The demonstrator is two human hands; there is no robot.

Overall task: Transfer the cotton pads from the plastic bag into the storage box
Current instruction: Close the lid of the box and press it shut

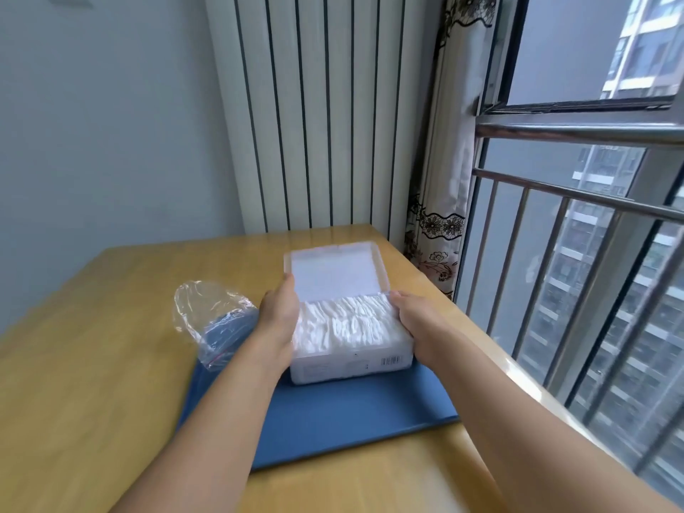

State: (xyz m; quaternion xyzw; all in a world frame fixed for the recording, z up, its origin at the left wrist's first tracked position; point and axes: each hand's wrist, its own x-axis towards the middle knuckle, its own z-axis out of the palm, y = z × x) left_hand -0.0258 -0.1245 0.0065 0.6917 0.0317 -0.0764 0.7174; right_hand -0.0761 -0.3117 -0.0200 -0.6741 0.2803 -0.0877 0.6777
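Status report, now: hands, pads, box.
Left hand and right hand on the storage box sides. Cotton pads fill it, lid open. Plastic bag empty, left. Nothing blocking.

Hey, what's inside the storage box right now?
The storage box holds white cotton pads, packed to the rim under its raised lid. Lower layers and the box bottom are hidden.
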